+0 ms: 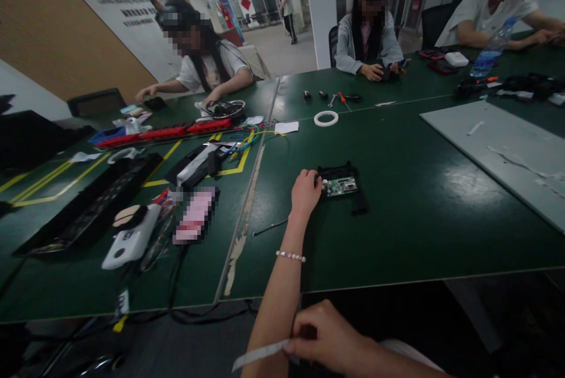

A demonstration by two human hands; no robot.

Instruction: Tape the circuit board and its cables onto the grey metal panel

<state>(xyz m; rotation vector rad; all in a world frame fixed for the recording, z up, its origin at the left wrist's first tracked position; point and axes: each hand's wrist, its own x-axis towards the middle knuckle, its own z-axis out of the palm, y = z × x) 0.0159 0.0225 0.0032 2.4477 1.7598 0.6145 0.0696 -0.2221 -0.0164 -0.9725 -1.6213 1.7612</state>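
My left hand [305,191] reaches out over the green table, its fingers closed on the left edge of a black plastic frame [360,201]. Inside that frame sits a green circuit board [341,186], its left end partly behind my fingers. Down at the bottom of the view, in front of the table edge, my right hand [324,334] pinches a strip of white tape [260,355]. The strip's free end extends leftward across my left forearm. A short dark cable [270,227] lies on the table beside my left wrist.
A roll of white tape [325,119] lies beyond the frame, with small tools [339,98] behind it. A grey board [507,154] covers the right side. Leftward are a long black tray [88,207], a phone [196,216] and a white device [132,239]. Several people sit opposite.
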